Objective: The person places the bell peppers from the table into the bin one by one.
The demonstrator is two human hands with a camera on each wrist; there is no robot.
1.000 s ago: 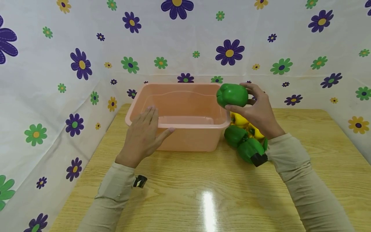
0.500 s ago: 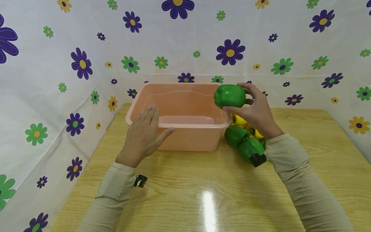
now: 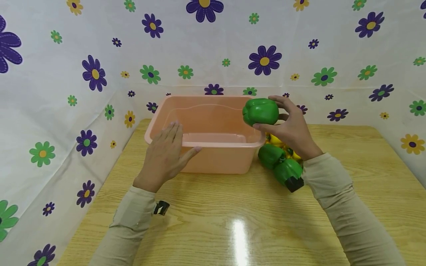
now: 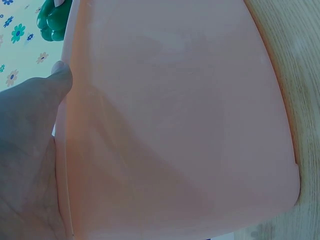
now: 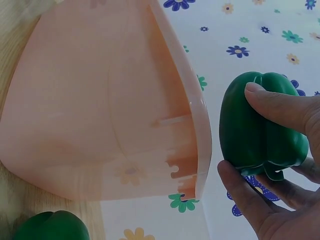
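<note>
My right hand (image 3: pixel 288 125) grips a green bell pepper (image 3: pixel 260 111) in the air, just over the right rim of a pink plastic tub (image 3: pixel 203 142). The right wrist view shows the same pepper (image 5: pixel 260 125) pinched between thumb and fingers beside the tub's rim (image 5: pixel 197 120). With straight fingers my left hand (image 3: pixel 166 155) rests flat on the tub's near-left rim, and its thumb (image 4: pixel 60 80) lies against the tub's wall (image 4: pixel 175 125). Nothing lies inside the tub.
Two green peppers (image 3: pixel 281 164) and yellow peppers (image 3: pixel 277 140) lie in a pile right of the tub on the wooden table (image 3: pixel 233 221). A white flowered cloth (image 3: pixel 83 55) walls in the back and both sides. A green pepper (image 5: pixel 50 225) shows below the tub.
My right hand has carried the green pepper a little to the left, from beside the tub's right rim to over it. The left hand has stayed still.
</note>
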